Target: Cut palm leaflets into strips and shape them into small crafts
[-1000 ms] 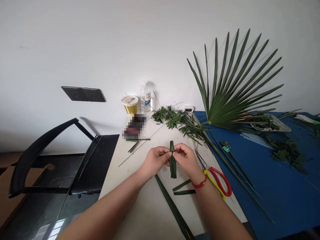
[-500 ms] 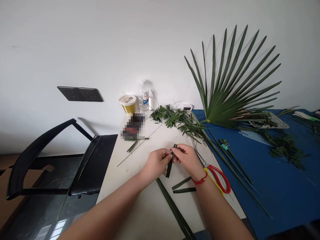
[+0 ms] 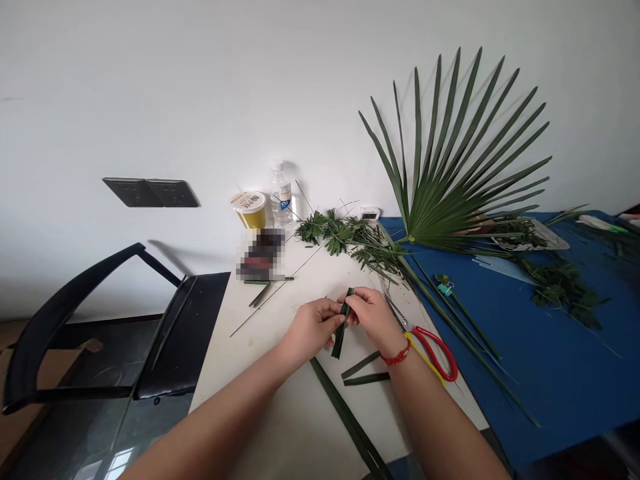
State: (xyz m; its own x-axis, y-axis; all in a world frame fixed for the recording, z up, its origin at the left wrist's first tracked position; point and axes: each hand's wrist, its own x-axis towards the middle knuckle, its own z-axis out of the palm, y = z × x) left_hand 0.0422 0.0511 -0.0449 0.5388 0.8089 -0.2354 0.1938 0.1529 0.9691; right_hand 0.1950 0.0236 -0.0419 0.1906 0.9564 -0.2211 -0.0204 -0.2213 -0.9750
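A folded strip of green palm leaf is pinched between my two hands above the white table. My left hand grips it from the left with thumb and fingers closed. My right hand, with a red cord bracelet at the wrist, holds its upper end. Beneath my hands, a long palm leaf piece runs toward the table's near edge. A bent leaf strip lies partly under my right forearm. Scissors with red and yellow handles rest just right of my right wrist.
Woven green leaf pieces lie at the back by the wall, near a water bottle and a yellow tub. A big palm fan leans on the wall over a blue table. A black chair stands left.
The view has shifted slightly to the right. My fingers keep hold of the folded strip; its upper end now shows a little less above my right thumb.
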